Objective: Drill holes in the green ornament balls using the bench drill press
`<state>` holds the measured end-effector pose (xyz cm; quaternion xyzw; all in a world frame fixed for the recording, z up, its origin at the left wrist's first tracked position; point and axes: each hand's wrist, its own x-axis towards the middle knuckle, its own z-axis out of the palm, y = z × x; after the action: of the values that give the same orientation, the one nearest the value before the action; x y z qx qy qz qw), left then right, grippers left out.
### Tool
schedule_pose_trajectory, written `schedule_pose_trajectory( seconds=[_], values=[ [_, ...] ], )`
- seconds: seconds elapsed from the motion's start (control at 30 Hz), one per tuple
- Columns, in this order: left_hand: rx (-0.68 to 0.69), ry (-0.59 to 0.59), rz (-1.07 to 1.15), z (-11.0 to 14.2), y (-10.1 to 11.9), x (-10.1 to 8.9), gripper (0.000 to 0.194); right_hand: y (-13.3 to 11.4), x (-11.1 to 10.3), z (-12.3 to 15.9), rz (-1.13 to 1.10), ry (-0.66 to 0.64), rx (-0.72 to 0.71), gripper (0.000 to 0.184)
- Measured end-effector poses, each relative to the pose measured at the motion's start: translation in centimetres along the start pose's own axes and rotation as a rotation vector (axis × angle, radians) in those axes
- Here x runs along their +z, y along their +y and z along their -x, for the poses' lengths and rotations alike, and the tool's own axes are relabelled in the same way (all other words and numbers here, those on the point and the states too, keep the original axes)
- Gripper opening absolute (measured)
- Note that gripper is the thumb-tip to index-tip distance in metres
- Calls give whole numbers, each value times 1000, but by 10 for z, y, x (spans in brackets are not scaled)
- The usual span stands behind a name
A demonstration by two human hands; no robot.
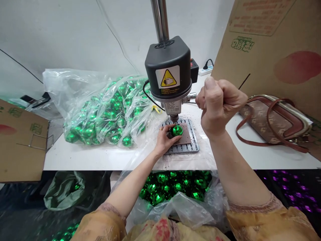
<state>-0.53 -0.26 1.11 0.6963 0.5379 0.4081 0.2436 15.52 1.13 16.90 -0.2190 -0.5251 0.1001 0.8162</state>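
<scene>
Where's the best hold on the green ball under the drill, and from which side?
Probably its lower sides, coming from the left, as the left hand does: thumb in front, finger behind. The green ball is round, and the drill press has its bit directly over the top, so fingers are safer kept off there.

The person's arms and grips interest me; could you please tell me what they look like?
Both arms wear mustard-yellow sleeves ending in gathered, pinkish-brown cuffs, with the forearms bare. The left grip has a gold-toned ring on one finger; no ring shows on the right grip. Neither is gloved.
</scene>
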Motion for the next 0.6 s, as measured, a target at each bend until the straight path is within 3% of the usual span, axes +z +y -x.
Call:
schedule_pose_trajectory(
  seconds=[0.13,0.4,0.6],
  values=[
    [3,-3,3,1,0,0,56,6,-2,7,36,14,-15,55],
    [4,-9,-14,2,0,0,56,14,-2,14,-99,84,-127,57],
    [9,-6,-12,1,-3,1,58,13,-12,25,3,42,-110,58]
  ],
)
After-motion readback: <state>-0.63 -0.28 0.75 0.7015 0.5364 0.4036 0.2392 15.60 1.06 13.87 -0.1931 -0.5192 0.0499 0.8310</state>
